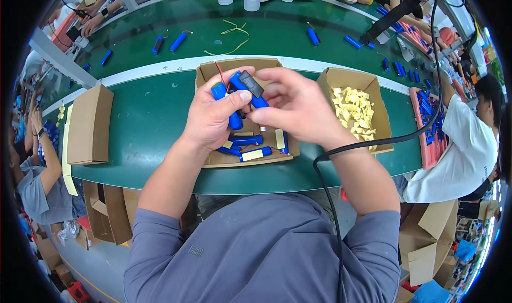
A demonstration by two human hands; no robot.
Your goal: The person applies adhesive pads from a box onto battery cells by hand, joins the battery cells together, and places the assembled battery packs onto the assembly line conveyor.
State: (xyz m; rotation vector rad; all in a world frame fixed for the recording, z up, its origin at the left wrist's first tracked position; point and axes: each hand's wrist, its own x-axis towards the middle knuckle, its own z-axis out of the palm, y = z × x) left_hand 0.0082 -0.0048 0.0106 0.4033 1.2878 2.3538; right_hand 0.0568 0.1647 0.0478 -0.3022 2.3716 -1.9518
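Just 1 view here, a fisheye cam worn on the person's head, looking steeply down over their grey shirt at the long green workbench (144, 122). It's close in on the open brown cardboard box (213, 71) at the centre, and straight edges curve near the dark round rim.

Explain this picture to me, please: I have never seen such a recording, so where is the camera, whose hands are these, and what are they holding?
The camera sits on a person's head and looks down, so its fisheye lens bends the edges. Both bare hands are that person's. The left hand grips blue battery cells with a red wire, and the right hand touches a small black part on them. Below lies an open cardboard box with more blue cells on a green table. A second box holds yellow pads. Other people work nearby.
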